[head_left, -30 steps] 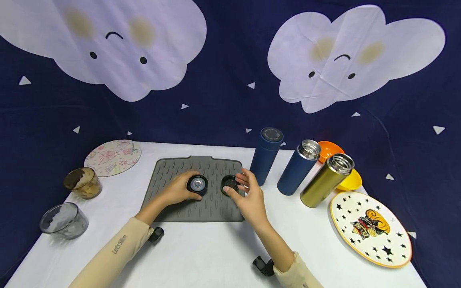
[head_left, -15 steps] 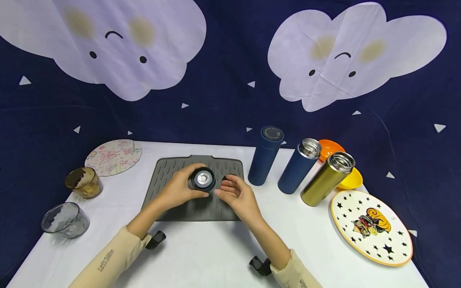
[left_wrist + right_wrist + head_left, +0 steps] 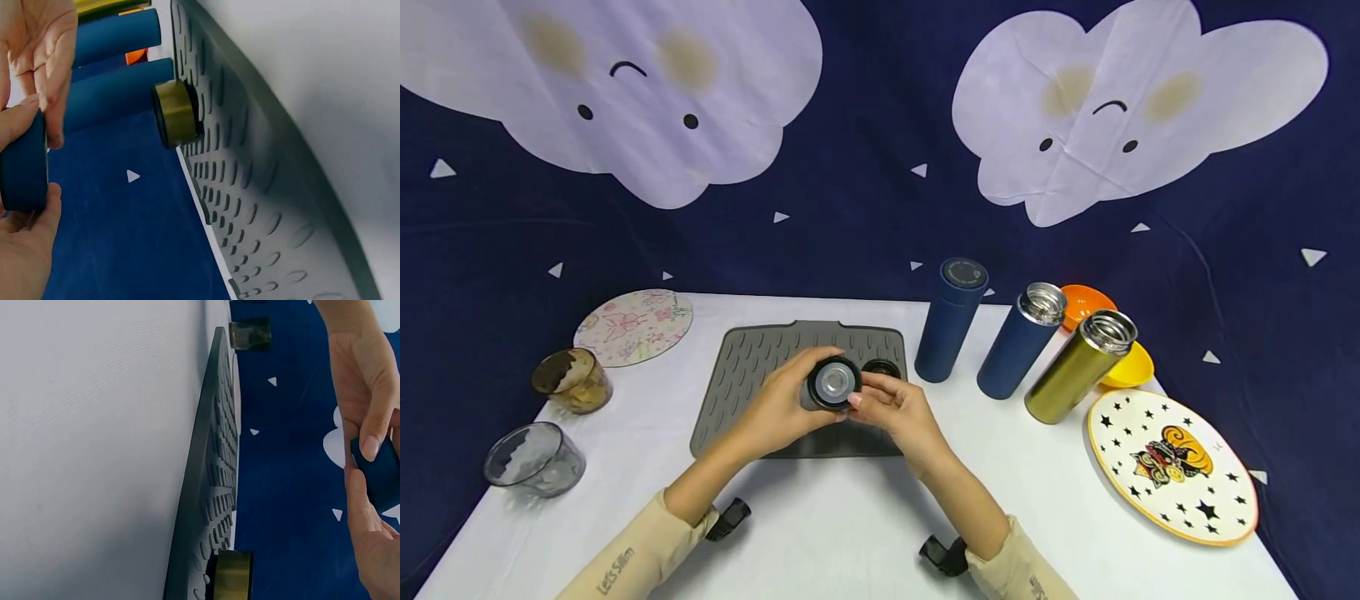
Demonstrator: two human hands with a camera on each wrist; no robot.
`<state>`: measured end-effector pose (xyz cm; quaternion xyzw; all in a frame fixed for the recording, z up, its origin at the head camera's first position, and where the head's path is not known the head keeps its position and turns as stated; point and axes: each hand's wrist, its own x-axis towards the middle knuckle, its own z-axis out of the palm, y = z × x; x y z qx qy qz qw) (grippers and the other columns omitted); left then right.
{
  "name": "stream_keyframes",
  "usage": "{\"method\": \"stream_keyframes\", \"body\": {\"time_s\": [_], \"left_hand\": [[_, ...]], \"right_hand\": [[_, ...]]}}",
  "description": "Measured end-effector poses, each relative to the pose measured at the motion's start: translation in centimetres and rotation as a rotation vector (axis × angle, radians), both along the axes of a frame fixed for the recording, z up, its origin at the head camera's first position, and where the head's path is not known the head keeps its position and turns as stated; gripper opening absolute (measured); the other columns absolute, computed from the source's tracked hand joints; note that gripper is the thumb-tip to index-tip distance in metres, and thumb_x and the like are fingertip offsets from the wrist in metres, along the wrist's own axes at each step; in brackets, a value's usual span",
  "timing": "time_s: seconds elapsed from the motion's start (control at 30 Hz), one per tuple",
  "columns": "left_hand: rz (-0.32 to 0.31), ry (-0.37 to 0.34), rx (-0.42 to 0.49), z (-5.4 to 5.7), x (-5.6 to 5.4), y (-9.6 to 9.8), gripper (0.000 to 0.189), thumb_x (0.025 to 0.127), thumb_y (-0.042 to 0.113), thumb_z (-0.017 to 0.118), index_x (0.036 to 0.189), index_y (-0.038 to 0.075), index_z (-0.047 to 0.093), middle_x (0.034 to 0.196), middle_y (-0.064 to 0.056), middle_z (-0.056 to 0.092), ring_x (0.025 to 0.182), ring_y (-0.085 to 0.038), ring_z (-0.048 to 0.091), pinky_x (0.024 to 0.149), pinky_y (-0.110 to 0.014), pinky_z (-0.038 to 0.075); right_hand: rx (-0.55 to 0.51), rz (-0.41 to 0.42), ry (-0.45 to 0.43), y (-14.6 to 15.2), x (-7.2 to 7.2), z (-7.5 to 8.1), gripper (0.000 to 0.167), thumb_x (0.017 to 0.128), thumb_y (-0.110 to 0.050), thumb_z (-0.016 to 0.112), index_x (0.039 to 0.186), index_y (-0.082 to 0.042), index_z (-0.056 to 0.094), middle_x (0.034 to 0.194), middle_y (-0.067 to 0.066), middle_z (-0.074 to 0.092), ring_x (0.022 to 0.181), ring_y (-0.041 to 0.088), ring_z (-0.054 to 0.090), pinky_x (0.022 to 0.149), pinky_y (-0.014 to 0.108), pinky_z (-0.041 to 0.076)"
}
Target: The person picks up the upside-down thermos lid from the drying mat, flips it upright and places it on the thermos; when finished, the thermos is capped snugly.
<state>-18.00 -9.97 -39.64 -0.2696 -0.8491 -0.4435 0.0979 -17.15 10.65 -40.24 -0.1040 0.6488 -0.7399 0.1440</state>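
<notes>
A dark blue bottle lid point(image 3: 835, 382) is held above the mat by my left hand point(image 3: 786, 400), its dark underside and silver central disc facing up. The left thumb presses on its blue side point(image 3: 25, 169). Against the right edge of this lid, my right hand point(image 3: 901, 412) rests its fingertips; in the right wrist view those fingers point(image 3: 359, 487) look fairly straight. A gold lid point(image 3: 177, 112) with a dark inside stands on the grey ridged mat point(image 3: 748, 367), partly hidden by the right hand in the head view.
Right of the mat stand a capped blue bottle point(image 3: 951, 321), an open blue bottle point(image 3: 1018, 346) and an open gold bottle point(image 3: 1067, 379). Orange point(image 3: 1086, 302) and yellow point(image 3: 1131, 367) bowls and a star-patterned plate point(image 3: 1210, 417) lie further right. Brown point(image 3: 572, 383) and clear point(image 3: 538, 467) glasses stand left.
My left hand has lifted the blue lid and carried it rightwards. My right hand has moved from the gold lid to the blue lid's edge.
</notes>
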Motion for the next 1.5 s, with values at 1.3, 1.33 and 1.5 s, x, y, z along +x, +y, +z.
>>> {"method": "stream_keyframes", "body": {"time_s": [1.3,1.33,1.5], "left_hand": [[-0.202,-0.755,0.271,0.3,-1.0,-0.1,0.067,0.08,0.021,0.084,0.136,0.003,0.052,0.121,-0.013,0.067,0.105,-0.024,0.067,0.091,-0.034,0.055],[-0.203,-0.73,0.274,0.2,-1.0,0.0,0.067,0.079,0.02,0.084,0.136,0.004,0.053,0.121,-0.013,0.066,0.105,-0.024,0.067,0.09,-0.033,0.056],[-0.157,-0.54,0.246,0.1,-1.0,0.3,0.07,0.076,0.014,0.086,0.137,0.007,0.052,0.128,-0.015,0.062,0.111,-0.028,0.063,0.095,-0.042,0.053]], "right_hand": [[0.621,-0.102,1.396,2.2,-0.5,-1.9,0.048,0.077,0.004,0.078,0.123,-0.001,0.066,0.125,0.014,0.068,0.117,0.027,0.066,0.097,0.031,0.053],[0.618,-0.101,1.389,2.2,-0.6,-1.9,0.049,0.077,0.004,0.079,0.124,0.0,0.066,0.125,0.015,0.068,0.117,0.027,0.065,0.097,0.031,0.053],[0.562,-0.133,1.235,2.6,-1.0,-2.1,0.056,0.078,0.001,0.08,0.131,0.0,0.061,0.131,0.016,0.064,0.12,0.03,0.063,0.099,0.032,0.052]]}}
